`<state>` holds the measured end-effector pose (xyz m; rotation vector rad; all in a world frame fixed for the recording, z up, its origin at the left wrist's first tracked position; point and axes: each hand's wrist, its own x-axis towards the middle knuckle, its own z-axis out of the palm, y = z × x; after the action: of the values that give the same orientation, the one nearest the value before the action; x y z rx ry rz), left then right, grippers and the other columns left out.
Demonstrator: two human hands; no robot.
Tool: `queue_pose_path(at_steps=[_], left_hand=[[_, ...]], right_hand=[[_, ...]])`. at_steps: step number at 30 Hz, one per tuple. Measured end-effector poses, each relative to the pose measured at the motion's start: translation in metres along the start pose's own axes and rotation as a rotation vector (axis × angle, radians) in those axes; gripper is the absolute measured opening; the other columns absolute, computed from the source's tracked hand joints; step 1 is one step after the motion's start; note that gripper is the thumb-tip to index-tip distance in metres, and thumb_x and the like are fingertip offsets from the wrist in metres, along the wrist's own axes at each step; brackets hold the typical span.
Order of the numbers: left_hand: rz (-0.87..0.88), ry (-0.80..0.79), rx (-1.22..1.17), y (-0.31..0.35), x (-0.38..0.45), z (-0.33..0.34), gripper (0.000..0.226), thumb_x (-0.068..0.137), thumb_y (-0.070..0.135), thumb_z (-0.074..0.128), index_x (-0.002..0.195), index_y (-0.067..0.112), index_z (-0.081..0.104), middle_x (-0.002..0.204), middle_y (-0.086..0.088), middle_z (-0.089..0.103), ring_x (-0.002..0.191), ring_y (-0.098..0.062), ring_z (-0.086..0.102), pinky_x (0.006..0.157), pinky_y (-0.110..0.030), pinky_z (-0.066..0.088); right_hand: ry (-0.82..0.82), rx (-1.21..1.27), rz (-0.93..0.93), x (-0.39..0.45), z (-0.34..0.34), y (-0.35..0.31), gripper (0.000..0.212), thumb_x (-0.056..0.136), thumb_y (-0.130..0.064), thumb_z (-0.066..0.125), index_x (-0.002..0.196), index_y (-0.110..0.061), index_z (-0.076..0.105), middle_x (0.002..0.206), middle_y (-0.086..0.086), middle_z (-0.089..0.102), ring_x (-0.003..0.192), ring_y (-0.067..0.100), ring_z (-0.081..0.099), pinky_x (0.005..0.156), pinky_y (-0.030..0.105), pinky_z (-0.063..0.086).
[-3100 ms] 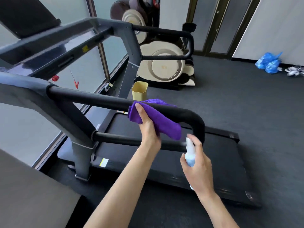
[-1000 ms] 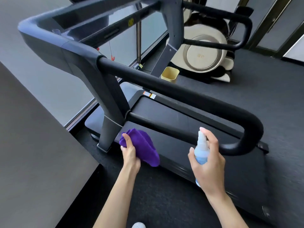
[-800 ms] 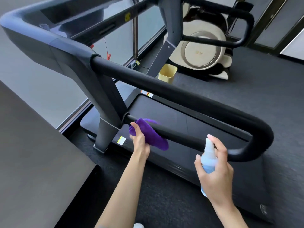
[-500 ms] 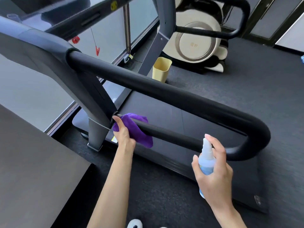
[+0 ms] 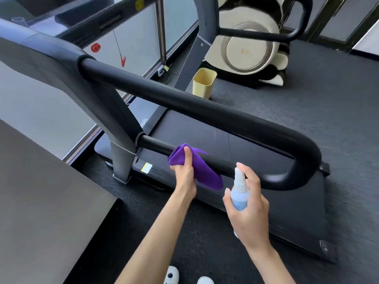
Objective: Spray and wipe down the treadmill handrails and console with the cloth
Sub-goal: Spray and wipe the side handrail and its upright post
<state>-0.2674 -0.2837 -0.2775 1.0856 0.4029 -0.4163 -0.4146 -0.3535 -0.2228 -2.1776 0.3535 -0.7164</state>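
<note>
Treadmill point(image 5: 256, 152) fills most of what we see, its dark belt lying on grey carpet below us. A thick black upper handrail point(image 5: 184, 105) crosses the view from upper left to right, curves round and returns as a thinner lower rail point(image 5: 155, 145). Behind it stand a cream massage chair point(image 5: 248, 48) and a small yellow bin point(image 5: 203, 83). Our left hand point(image 5: 184, 171) is closed around a purple cloth point(image 5: 203, 173), pressing it against the lower rail. Our right hand point(image 5: 249, 212) grips a small spray bottle point(image 5: 240, 191) upright just beside the cloth, forefinger resting on its nozzle.
</note>
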Motion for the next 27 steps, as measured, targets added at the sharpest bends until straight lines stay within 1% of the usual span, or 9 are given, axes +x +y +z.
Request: queue_pose_path(at_steps=[4,8,11,14,16,20,22,25,27], left_hand=[[-0.083,0.272,-0.060,0.028,0.024,-0.007,0.074,0.083,0.056,0.064,0.125,-0.004,0.055,0.120,-0.016,0.065,0.106,-0.027,0.064,0.096,-0.041,0.050],[-0.026,0.441,-0.022,0.036,0.031,-0.010,0.079,0.082,0.056,0.064,0.133,-0.001,0.042,0.115,-0.008,0.059,0.095,-0.021,0.059,0.083,-0.029,0.047],[0.000,0.516,-0.055,0.030,0.026,0.007,0.072,0.080,0.052,0.069,0.127,0.001,0.047,0.119,-0.007,0.062,0.104,-0.022,0.062,0.095,-0.034,0.048],[0.014,0.472,-0.044,0.012,0.007,0.027,0.028,0.082,0.045,0.072,0.084,0.017,0.069,0.083,0.005,0.069,0.089,-0.021,0.065,0.097,-0.037,0.049],[0.012,0.396,-0.056,-0.001,-0.011,0.040,0.027,0.084,0.041,0.070,0.066,0.022,0.064,0.078,0.003,0.069,0.090,-0.024,0.066,0.097,-0.039,0.049],[-0.041,0.277,-0.056,-0.035,-0.045,0.067,0.039,0.087,0.044,0.066,0.095,0.006,0.064,0.099,-0.011,0.069,0.095,-0.027,0.065,0.097,-0.044,0.049],[-0.115,0.178,-0.034,-0.050,-0.058,0.074,0.044,0.086,0.050,0.063,0.097,0.007,0.063,0.095,-0.009,0.067,0.089,-0.026,0.064,0.095,-0.044,0.051],[-0.202,0.139,-0.055,-0.044,-0.056,0.071,0.041,0.080,0.053,0.069,0.091,0.014,0.063,0.095,-0.005,0.066,0.087,-0.021,0.064,0.092,-0.041,0.053],[-0.192,0.206,-0.062,-0.031,-0.043,0.060,0.054,0.077,0.052,0.072,0.109,0.010,0.062,0.108,-0.005,0.066,0.097,-0.022,0.064,0.094,-0.039,0.051]], right_hand=[[0.017,-0.003,-0.019,0.001,-0.011,0.002,0.071,0.078,0.005,0.072,0.134,-0.027,0.042,0.132,-0.037,0.044,0.114,-0.014,0.049,0.096,0.007,0.038],[0.057,-0.009,-0.021,-0.001,-0.023,0.005,0.071,0.077,0.005,0.073,0.134,-0.027,0.043,0.132,-0.038,0.043,0.113,-0.013,0.050,0.095,0.007,0.039],[0.080,-0.008,-0.008,-0.008,-0.033,0.010,0.073,0.078,0.004,0.072,0.134,-0.030,0.042,0.133,-0.033,0.046,0.113,-0.004,0.055,0.095,0.015,0.045],[0.084,-0.012,0.010,-0.017,-0.039,0.017,0.075,0.078,0.004,0.073,0.134,-0.033,0.040,0.131,-0.037,0.045,0.110,-0.001,0.057,0.093,0.017,0.048],[0.074,-0.018,0.016,-0.022,-0.041,0.021,0.075,0.077,0.004,0.073,0.134,-0.033,0.040,0.131,-0.039,0.044,0.110,-0.004,0.056,0.094,0.016,0.046],[0.070,0.003,0.021,-0.022,-0.045,0.028,0.073,0.077,0.007,0.072,0.134,-0.027,0.042,0.130,-0.036,0.047,0.112,-0.016,0.049,0.094,0.005,0.038],[0.073,0.008,0.021,-0.018,-0.047,0.029,0.072,0.078,0.007,0.071,0.134,-0.026,0.042,0.129,-0.030,0.050,0.110,-0.017,0.050,0.092,0.004,0.038],[0.082,0.002,0.008,-0.010,-0.051,0.030,0.071,0.078,0.006,0.071,0.134,-0.027,0.042,0.130,-0.022,0.051,0.114,-0.004,0.054,0.096,0.010,0.041],[0.080,-0.020,-0.010,-0.004,-0.056,0.033,0.071,0.078,0.006,0.070,0.133,-0.028,0.042,0.131,-0.025,0.048,0.113,0.006,0.058,0.095,0.017,0.045]])
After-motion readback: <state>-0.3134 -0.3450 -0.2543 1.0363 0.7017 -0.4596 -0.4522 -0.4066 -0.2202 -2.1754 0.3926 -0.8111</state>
